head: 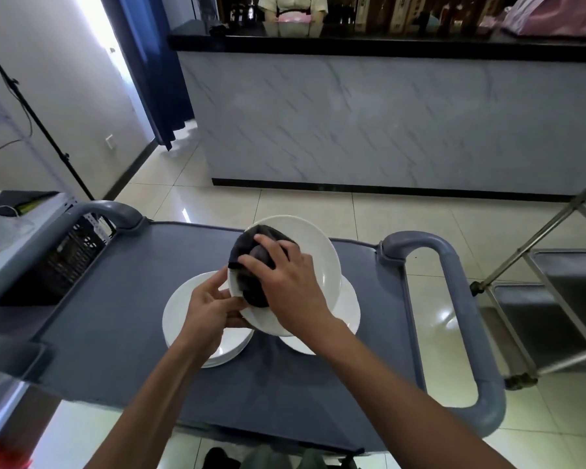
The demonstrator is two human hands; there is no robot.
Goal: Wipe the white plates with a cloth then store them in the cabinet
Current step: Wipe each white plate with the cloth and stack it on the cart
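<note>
Above the grey cart, a round, glossy white plate is held tilted, its shallow bowl turned toward the camera. A dark, soft cloth is bunched into a rounded wad against the plate's inner face. Beneath it, a stack of smooth white plates is seen on the left of the cart's top, and a second white plate is partly hidden on the right, close beside the stack. The cart's top is covered in a matte blue-grey surface, and it is framed at the right end by a thick, rounded grey plastic handle. Pale, shiny floor tiles are seen beyond the cart, and a long counter with a marble-patterned white front and a black top is set across the room. A blue curtain hangs by a bright opening at the left, and a metal trolley stands at the right. The plate's near left rim is pinched by the left hand, with the thumb on the upper face and the fingers curled beneath. The right hand is laid over the cloth, with fingers spread and bent around the wad, pressing it onto the plate. Both forearms are extended from the bottom of the view.
</note>
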